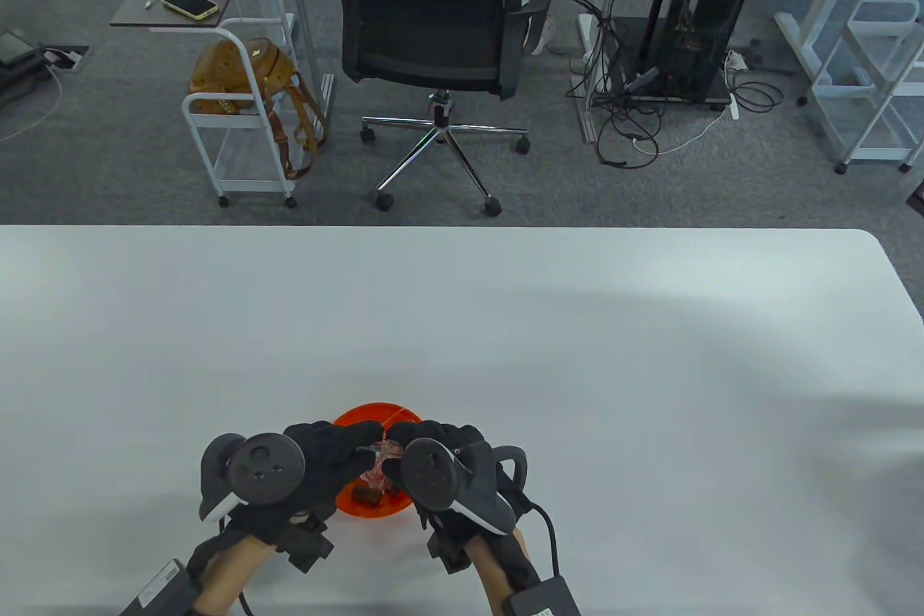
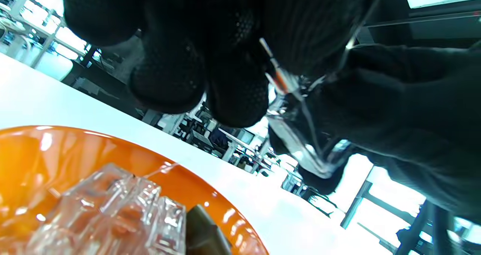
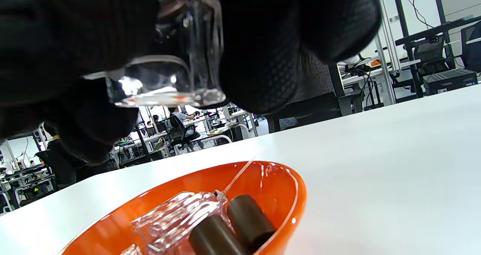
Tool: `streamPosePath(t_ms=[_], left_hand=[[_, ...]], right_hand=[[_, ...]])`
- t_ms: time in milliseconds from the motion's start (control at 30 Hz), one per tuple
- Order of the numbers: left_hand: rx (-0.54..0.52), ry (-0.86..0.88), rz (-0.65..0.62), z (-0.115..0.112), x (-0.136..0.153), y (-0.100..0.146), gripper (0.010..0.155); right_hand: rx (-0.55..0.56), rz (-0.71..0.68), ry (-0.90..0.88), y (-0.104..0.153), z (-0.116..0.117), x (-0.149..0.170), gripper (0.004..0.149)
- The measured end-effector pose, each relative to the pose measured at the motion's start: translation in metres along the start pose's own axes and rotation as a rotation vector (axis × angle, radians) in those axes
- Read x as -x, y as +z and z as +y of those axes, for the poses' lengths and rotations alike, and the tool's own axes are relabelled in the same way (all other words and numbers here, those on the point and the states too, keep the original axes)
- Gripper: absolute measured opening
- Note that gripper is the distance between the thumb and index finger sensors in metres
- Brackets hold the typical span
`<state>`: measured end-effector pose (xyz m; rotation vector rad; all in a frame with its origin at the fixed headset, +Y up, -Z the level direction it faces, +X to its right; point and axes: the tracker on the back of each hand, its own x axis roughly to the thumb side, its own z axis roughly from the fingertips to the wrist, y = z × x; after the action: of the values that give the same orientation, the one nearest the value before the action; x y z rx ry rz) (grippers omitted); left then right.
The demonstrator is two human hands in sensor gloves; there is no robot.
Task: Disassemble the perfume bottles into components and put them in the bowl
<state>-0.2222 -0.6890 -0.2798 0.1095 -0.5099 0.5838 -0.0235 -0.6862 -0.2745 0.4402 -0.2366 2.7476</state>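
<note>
Orange plastic, that's the bowl [image 3: 289,195] under my hands, sitting on the white table [image 1: 577,327] near its front edge. Inside it I count two dark cylindrical caps [image 3: 248,219] lying side by side, touching, and beside them a clear faceted glass bottle body [image 3: 176,215] with a thin clear tube sticking up out of it over the rim. Above the bowl, both hands are on one more clear perfume bottle [image 3: 180,59]: my right hand [image 1: 440,461] has its fingers curled round the glass, and my left hand [image 1: 317,461] pinches the other end with curled fingers [image 2: 169,78], a thin tube with a reddish stripe showing between us. Bottle's off the table, held right over the bowl. Beyond the table: grey carpet, one black office chair [image 1: 433,16], one white cart [image 1: 238,132] carrying a brown bag [image 1: 242,74], and one phone [image 1: 189,2] on a side table.
</note>
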Motion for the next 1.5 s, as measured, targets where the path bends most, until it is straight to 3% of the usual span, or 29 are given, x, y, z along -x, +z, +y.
streamPosePath(t_ms=[100,200,333,400,533,667,833,967,1100,1200,1333,1500], left_hand=[[-0.001,-0.02,0.0,0.0016,0.0002,-0.0005,0.049],[-0.032,-0.031,0.023,0.0,0.0026,0.0009,0.052],[0.003,-0.016,0.006,0.0033,-0.0007,0.0005,0.055],[-0.015,-0.015,-0.013,0.0042,-0.0012,0.0003,0.048],[-0.045,-0.015,0.009,0.0035,0.0003,0.0015,0.048],[0.047,-0.006,0.005,0.0013,0.002,0.0008,0.052],[0.011,-0.081,0.015,-0.0004,0.0024,0.0011,0.053],[0.044,-0.002,-0.015,-0.0007,0.0021,0.0009,0.055],[0.019,-0.001,-0.02,0.0021,0.0014,0.0007,0.048],[-0.004,-0.025,-0.005,0.0009,0.0029,0.0018,0.053],[0.04,0.02,-0.018,0.002,0.003,0.0022,0.055],[0.001,-0.008,-0.006,0.002,0.0026,0.0023,0.051]], right_hand=[[-0.002,-0.003,-0.019,0.0005,0.0001,-0.001,0.056],[-0.012,-0.007,-0.022,0.0009,0.0011,-0.0014,0.056],[-0.007,0.005,-0.032,0.0006,0.0016,-0.0002,0.056],[-0.005,0.01,-0.065,-0.0001,0.0004,0.0001,0.056],[-0.026,0.0,-0.052,0.0002,0.003,-0.0005,0.056],[-0.01,0.003,-0.041,0.0,0.0023,-0.0008,0.056],[-0.02,-0.006,-0.021,0.0001,0.0024,0.0006,0.056],[-0.025,-0.004,-0.027,-0.0003,0.0042,-0.0005,0.056],[-0.018,0.002,-0.059,-0.0002,0.0018,-0.0002,0.056],[-0.024,-0.004,-0.062,0.0001,0.0021,0.0007,0.056],[-0.017,-0.006,-0.039,-0.0004,0.0027,-0.0011,0.056],[-0.023,-0.01,-0.049,0.0001,0.0017,-0.0001,0.056]])
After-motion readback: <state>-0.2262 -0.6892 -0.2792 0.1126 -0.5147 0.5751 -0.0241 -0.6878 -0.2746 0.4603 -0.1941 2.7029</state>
